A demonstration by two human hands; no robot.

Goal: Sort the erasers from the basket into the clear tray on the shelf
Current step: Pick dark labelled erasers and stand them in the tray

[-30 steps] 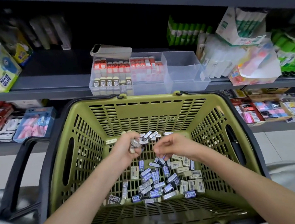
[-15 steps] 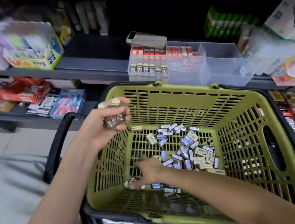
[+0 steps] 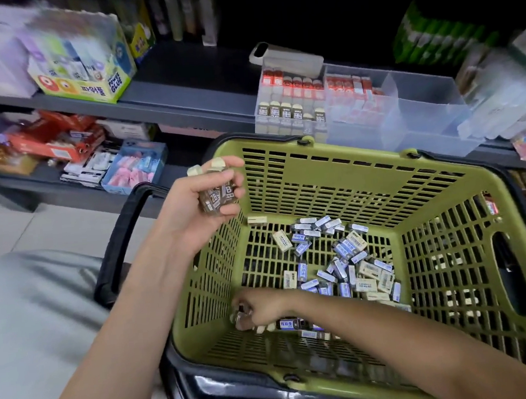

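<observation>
The left hand (image 3: 205,200) is up over the basket's left rim, palm facing up, fingers and thumb curled round a fistful of brown 2B erasers (image 3: 218,197). They're little blocks in dark brown paper sleeves with cream ends poking out past the fingertips. The right hand (image 3: 259,308) is way lower, reaching down to the basket floor in the near-left corner, almost straight under the left hand. Its fingers are curled down and look pinched on 1 dark eraser (image 3: 241,315), though it's a bit blurry there.

The loose erasers (image 3: 342,265) sit in a scattered heap on the floor just right of the right hand and beyond it. They're small rectangles, some with blue-and-white sleeves and some plain cream with print, lying flat or tipped at all angles. 1 cream one sits alone in the far-left corner, below the left hand.

The basket (image 3: 316,179) is olive green hard plastic with slotted grid walls and a black rim. Its black handle (image 3: 117,242) is folded down left of the left forearm.

The clear tray (image 3: 425,117) is on the grey shelf (image 3: 184,101), beyond the basket and up-right of the left hand. It's see-through plastic with dividers. The left part holds upright rows of red-topped and brown-sleeved erasers, and the right compartment looks bare. A bright glue box (image 3: 88,77) stands on the shelf further left.
</observation>
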